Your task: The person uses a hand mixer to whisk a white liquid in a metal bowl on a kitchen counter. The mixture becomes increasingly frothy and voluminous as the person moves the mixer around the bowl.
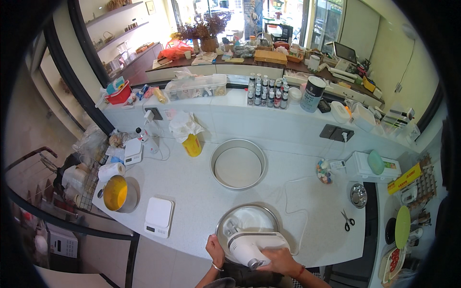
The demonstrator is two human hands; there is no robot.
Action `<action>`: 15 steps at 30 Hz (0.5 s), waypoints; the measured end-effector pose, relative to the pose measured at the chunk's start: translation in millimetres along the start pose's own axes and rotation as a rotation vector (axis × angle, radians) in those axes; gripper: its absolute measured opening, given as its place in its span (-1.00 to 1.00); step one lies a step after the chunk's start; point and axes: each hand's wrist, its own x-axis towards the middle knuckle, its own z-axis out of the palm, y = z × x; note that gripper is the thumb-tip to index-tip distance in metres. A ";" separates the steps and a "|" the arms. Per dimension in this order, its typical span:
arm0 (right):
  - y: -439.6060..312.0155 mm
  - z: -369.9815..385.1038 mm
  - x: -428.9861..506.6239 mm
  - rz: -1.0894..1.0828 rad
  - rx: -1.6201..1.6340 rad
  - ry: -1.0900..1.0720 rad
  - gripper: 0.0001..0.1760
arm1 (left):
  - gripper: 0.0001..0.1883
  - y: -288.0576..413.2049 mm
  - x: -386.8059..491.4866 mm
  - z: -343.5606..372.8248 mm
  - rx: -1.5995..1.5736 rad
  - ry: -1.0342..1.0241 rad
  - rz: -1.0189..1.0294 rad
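My right hand (281,262) grips the handle of a white electric hand mixer (248,243). Its metal beaters (232,227) reach down into a stainless steel mixing bowl (276,218) at the table's front edge. White, foamy-looking stuff (254,217) covers the bowl's inside. At the bowl's left rim is my left hand (215,249), its fingers curled against the edge; a bracelet circles that wrist. Beyond the bowl lies a round metal cake pan (237,167) with nothing in it. The mixer body hides the bowl's near part.
A white kitchen scale (159,217) and a steel bowl of yellow batter (117,194) are to the left. Scissors (347,220) and a small metal bowl (358,196) lie right. A white cord (306,223) loops over the table. A yellow container (192,145) stands at the back. Several small bottles (267,91) line the ledge.
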 end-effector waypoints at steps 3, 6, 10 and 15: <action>5.6 -0.5 1.6 0.023 -0.005 0.047 -0.35 | -0.60 3.8 -2.6 -1.6 -0.004 -0.012 -0.030; 10.9 -5.9 -0.7 0.044 -0.006 0.108 -0.35 | -0.59 6.4 -2.6 -0.7 -0.012 0.016 -0.007; 19.0 -16.6 -4.9 0.083 -0.031 0.122 -0.40 | -0.58 7.3 0.0 0.5 -0.024 0.018 0.001; 26.1 -24.7 -16.4 0.206 -0.121 0.059 -0.42 | -0.58 7.2 1.8 -0.3 -0.018 0.021 -0.001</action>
